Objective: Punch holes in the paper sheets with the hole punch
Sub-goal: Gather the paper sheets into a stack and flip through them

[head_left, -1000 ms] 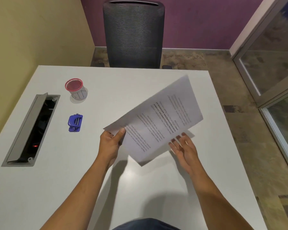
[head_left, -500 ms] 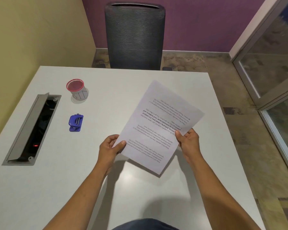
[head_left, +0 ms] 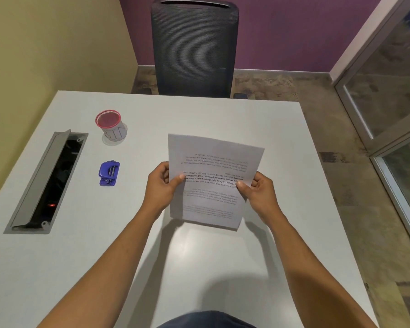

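Note:
I hold printed paper sheets point(head_left: 211, 166) upright above the white table point(head_left: 199, 268), the text upside down to me. My left hand point(head_left: 160, 188) grips the left edge with the thumb on the front. My right hand point(head_left: 258, 192) grips the right edge the same way. A small blue hole punch point(head_left: 109, 173) lies flat on the table to the left of my left hand, apart from it and untouched.
A white cup with a red mesh rim point(head_left: 111, 125) stands behind the punch. An open grey cable tray point(head_left: 47, 181) is sunk into the table's left side. A dark mesh chair point(head_left: 193, 48) stands at the far edge. Glass panels point(head_left: 393, 114) lie to the right.
The sheets have swung from a slant to nearly square in front of me and risen upright. My right hand went from open under the paper to gripping its right edge.

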The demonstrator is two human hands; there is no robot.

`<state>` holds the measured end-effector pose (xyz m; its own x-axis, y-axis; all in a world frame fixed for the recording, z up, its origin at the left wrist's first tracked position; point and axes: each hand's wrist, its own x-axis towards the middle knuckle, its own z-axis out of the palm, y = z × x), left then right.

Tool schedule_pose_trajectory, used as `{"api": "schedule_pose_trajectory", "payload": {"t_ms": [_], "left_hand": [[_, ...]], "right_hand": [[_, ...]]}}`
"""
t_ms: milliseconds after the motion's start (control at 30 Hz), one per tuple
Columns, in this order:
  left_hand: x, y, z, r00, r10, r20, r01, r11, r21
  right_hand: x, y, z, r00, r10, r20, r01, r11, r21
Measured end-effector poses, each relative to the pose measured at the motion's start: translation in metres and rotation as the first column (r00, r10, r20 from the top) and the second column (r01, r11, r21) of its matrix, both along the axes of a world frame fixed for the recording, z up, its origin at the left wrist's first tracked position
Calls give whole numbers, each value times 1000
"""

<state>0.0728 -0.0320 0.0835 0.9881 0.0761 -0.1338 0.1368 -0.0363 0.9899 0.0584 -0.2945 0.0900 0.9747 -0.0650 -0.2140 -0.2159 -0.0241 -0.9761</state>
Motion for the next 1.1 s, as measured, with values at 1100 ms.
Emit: {"api": "schedule_pose_trajectory", "payload": {"t_ms": [1100], "left_hand": [[-17,2,-14,989,146,-27,-142,983,116]], "right_hand": [[-9,3,-29,991,-135,20,137,985,-102]]}}
